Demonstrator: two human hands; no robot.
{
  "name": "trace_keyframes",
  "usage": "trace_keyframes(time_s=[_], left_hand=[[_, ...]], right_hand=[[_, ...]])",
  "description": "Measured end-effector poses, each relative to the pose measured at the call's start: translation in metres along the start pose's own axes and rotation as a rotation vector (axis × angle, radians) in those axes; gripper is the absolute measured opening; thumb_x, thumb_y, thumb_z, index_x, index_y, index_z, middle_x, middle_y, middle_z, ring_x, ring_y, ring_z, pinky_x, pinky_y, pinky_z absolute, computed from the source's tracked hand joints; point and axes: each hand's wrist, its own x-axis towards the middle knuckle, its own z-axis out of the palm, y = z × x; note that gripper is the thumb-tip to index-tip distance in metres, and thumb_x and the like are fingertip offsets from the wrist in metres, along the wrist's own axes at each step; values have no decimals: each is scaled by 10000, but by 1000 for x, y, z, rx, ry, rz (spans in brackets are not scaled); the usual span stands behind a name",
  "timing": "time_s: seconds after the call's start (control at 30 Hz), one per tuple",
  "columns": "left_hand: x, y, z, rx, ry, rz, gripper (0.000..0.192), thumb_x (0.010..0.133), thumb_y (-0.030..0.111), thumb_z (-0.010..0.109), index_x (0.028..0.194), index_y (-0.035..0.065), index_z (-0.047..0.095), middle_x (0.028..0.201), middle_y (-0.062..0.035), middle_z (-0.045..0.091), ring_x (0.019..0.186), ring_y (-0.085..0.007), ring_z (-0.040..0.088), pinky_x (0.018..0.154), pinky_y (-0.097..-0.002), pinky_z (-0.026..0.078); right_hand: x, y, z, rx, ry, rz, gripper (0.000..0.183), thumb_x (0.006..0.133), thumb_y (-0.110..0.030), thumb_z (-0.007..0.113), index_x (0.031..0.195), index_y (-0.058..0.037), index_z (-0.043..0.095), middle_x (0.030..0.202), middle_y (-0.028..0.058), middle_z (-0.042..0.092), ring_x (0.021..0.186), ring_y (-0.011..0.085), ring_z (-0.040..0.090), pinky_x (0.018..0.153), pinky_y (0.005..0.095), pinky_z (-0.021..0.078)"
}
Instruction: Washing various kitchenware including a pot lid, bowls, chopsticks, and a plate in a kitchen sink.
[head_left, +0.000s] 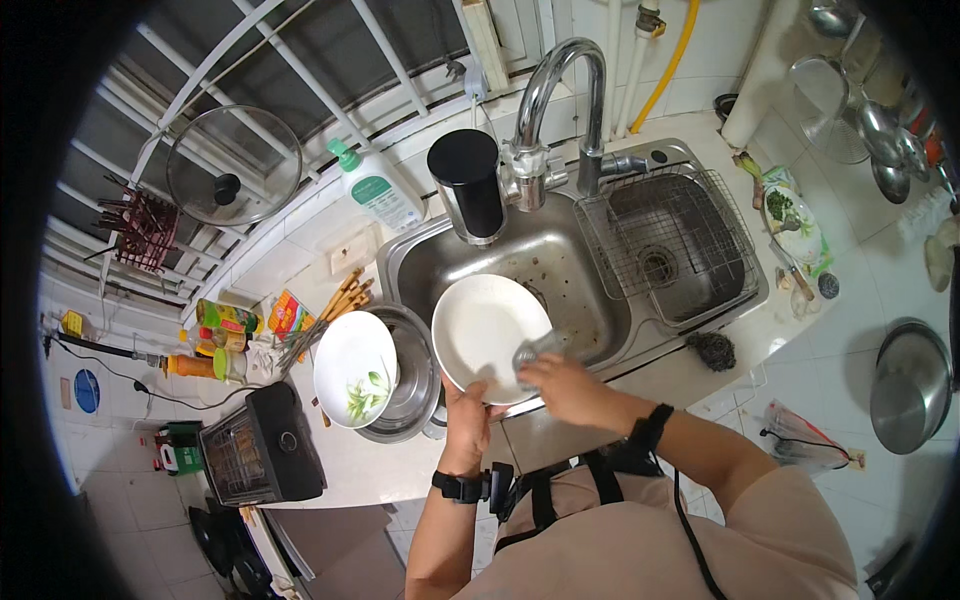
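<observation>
A white plate (480, 330) is tilted over the front left of the large sink basin (592, 330). My left hand (471, 420) grips its near rim, thumb on the upper face and the other fingers mostly hidden beneath. Against the plate's right side, my right hand (559, 382) presses a grey scouring pad (536, 349), blurred, perhaps of steel wire. Left of the plate, a white dish with green leaf decoration (352, 360) rests on a metal pot or basin (416, 375).
A chrome faucet (559, 67) and a black-and-steel cylinder (469, 187) rise behind the basin. The smaller basin at right carries a wire rack (667, 232). A dark scrubber ball (711, 351) lies on the front counter. A soap bottle (379, 187) stands behind; a black appliance (262, 450) is at left.
</observation>
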Motion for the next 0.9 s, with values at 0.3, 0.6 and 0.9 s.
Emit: trace_keyframes(time_s=[0.3, 0.6, 0.9], left_hand=[[2, -3, 7, -1, -84, 4, 479, 951, 359, 438, 1336, 138, 258, 1191, -131, 489, 969, -260, 608, 631, -367, 604], [-2, 8, -4, 28, -44, -24, 583, 941, 471, 377, 1375, 121, 208, 1175, -142, 495, 928, -234, 618, 546, -301, 594], [0, 2, -10, 19, 35, -49, 579, 939, 478, 386, 1326, 53, 315, 1148, -138, 538, 925, -215, 626, 598, -332, 596]], right_hand=[[18, 12, -2, -10, 67, 42, 473, 741, -4, 517, 1212, -41, 516, 1316, 124, 481, 1196, 313, 440, 970, 409, 373], [-10, 39, -22, 138, -174, -146, 405, 726, -6, 540, 1114, -96, 614, 1188, 94, 582, 1131, 267, 502, 941, 391, 404], [5, -10, -22, 370, -146, -155, 448, 784, 10, 468, 1227, -42, 518, 1275, 140, 510, 1192, 293, 461, 1011, 392, 363]])
